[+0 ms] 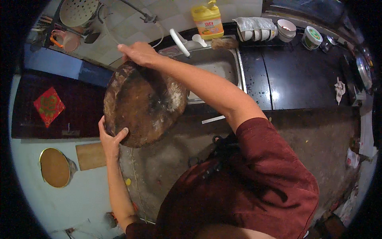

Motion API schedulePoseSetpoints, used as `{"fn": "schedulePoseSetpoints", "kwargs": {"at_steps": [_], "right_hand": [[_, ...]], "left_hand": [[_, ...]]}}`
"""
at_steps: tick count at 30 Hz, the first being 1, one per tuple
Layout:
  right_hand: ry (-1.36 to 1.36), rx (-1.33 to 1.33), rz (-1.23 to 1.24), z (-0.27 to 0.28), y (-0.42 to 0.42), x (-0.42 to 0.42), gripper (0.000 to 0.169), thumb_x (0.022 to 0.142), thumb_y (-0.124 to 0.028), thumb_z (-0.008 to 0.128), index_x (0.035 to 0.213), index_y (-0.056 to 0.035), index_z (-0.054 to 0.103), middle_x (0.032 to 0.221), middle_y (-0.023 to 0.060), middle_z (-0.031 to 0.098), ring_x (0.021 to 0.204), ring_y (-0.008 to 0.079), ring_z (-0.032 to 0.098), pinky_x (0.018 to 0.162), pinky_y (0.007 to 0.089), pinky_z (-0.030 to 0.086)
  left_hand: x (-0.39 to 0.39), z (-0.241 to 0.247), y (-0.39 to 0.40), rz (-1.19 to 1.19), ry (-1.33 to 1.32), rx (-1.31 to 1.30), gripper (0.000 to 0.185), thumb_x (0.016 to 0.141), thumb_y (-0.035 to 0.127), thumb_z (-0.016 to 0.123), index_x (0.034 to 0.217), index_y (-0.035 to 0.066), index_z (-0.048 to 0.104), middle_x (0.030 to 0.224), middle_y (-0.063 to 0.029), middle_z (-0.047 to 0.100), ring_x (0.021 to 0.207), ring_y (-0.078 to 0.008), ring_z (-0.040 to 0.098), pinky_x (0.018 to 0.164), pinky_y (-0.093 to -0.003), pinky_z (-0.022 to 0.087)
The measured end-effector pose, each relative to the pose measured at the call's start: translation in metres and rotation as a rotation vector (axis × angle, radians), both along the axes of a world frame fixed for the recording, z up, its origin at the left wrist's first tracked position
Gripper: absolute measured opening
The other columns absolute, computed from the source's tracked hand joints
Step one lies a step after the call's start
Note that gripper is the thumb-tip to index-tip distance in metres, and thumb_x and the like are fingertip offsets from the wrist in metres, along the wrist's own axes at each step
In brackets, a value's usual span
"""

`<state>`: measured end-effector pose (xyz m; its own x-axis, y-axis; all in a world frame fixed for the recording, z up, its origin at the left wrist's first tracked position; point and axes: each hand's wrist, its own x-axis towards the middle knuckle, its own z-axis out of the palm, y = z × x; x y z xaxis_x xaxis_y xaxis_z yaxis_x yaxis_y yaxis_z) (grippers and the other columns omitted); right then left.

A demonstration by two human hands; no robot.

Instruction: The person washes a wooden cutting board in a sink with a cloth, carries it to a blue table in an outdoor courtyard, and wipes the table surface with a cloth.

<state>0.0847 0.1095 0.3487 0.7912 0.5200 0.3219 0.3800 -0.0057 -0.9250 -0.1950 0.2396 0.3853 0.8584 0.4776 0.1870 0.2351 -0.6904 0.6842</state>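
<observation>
A thick round wooden chopping board point(140, 104), dark and worn with pale patches, is held up tilted at the left end of the sink. My left hand point(112, 139) grips its lower left rim, with the thumb on the face. At the top rim is my right hand point(138, 53), its arm crossing in front of the steel sink point(220, 65); its fingers are partly hidden behind the board's edge. A white faucet spout point(180, 43) reaches over the basin, just right of my right hand.
Behind the sink stand a yellow detergent bottle point(208, 22) and a brown scrubber point(225, 43). Bowls point(286, 30) and a lidded tub point(312, 38) line the back of the wet black counter point(301, 71). A crumpled cloth point(339, 90) lies at right. A colander point(78, 12) hangs upper left.
</observation>
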Motion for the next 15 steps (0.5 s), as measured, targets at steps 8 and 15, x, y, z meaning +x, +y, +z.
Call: {"fn": "schedulePoseSetpoints", "kwargs": {"at_steps": [8,15], "right_hand": [[0.487,0.205,-0.055,-0.194,-0.07,-0.075,0.035,0.091,-0.033,0.053,0.076,-0.0014,0.053,0.069,0.0071,0.051,0.066,0.0179,0.049,0.06,0.0368,0.039],[1.983,0.258,0.568,-0.267,-0.044,-0.174,0.098,0.077,-0.066,0.063,0.144,-0.0034,0.028,0.144,0.0244,0.033,0.132,0.0357,0.038,0.104,0.0578,0.034]], "left_hand": [[0.009,0.001,-0.001,0.166,-0.023,-0.1,0.074,0.065,0.013,0.08,0.128,0.0,0.043,0.118,-0.0109,0.054,0.107,-0.0216,0.052,0.095,-0.0339,0.041],[0.025,0.001,0.016,0.278,0.045,-0.241,0.071,0.063,0.02,0.076,0.123,0.001,0.042,0.112,-0.0113,0.054,0.1,-0.0222,0.053,0.091,-0.0342,0.042]]}}
